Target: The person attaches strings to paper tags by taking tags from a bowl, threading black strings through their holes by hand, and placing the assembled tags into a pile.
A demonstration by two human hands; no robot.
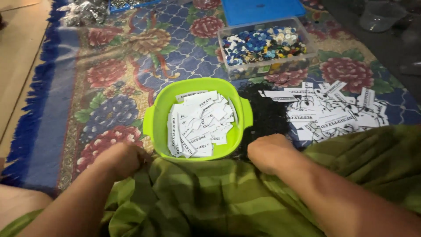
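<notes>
Resting low in the frame, the left hand [123, 159] and the right hand [271, 151] both lie curled, knuckles up, on green striped cloth [210, 197]; whether either pinches anything I cannot tell. Between them, at the centre, sits a lime-green plastic bowl [158, 115] with two small side handles, touching the cloth's edge and heaped with white paper labels [199, 123] printed in black. The bowl looks light and stiff, best taken by its handles; the labels are thin, easily scattered or creased. More labels [331, 112] lie loose at right on the flowered rug [118, 74], below a clear tub of coloured buttons [263, 44].
</notes>
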